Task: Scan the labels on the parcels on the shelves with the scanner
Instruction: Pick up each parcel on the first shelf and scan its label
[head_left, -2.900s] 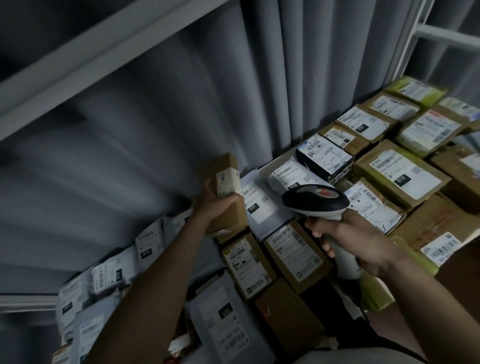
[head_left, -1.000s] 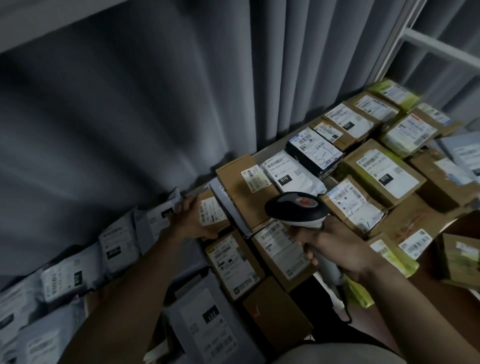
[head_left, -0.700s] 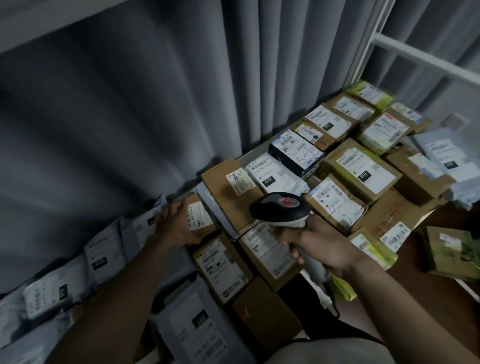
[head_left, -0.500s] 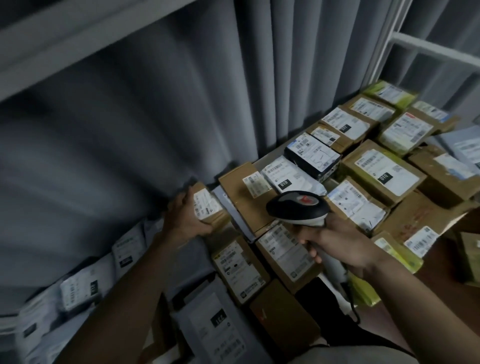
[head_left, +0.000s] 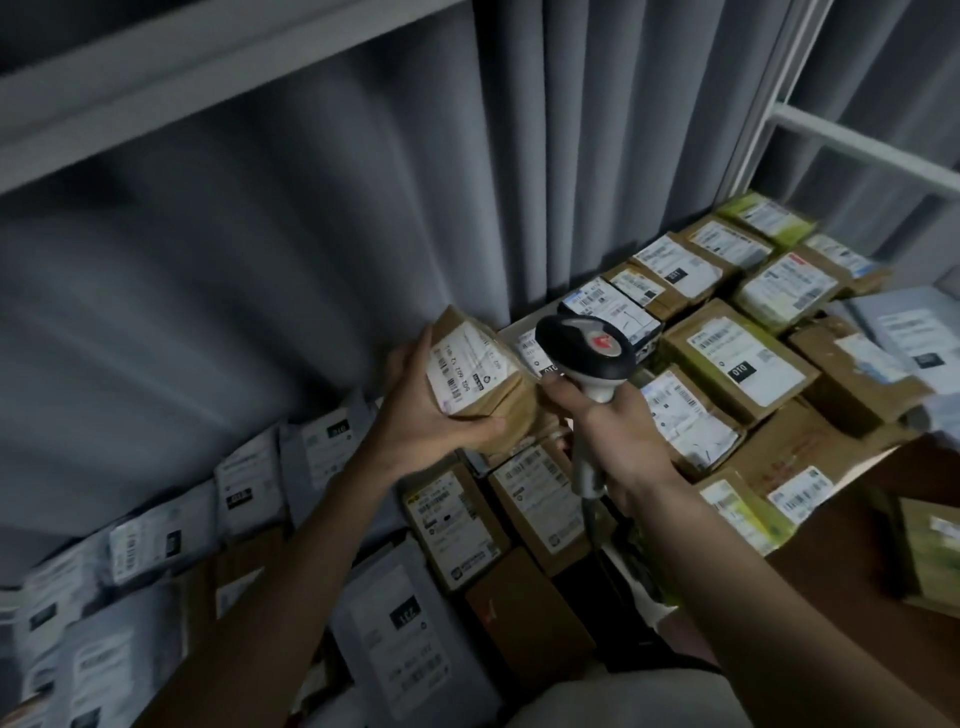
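The left hand (head_left: 421, 415) holds a small brown parcel (head_left: 480, 382) lifted above the shelf, its grip wrapped around the box from below, with the white barcode label (head_left: 467, 371) tilted up. The right hand (head_left: 618, 441) has its grip closed around the handle of a grey barcode scanner (head_left: 587, 351), whose head with a red mark sits just beside the parcel's right edge. Below, cardboard boxes (head_left: 737, 358) with labels lie packed side by side on the shelf, and grey mailer bags (head_left: 249, 480) lean in a row at left. A grey curtain (head_left: 311, 234) hangs behind.
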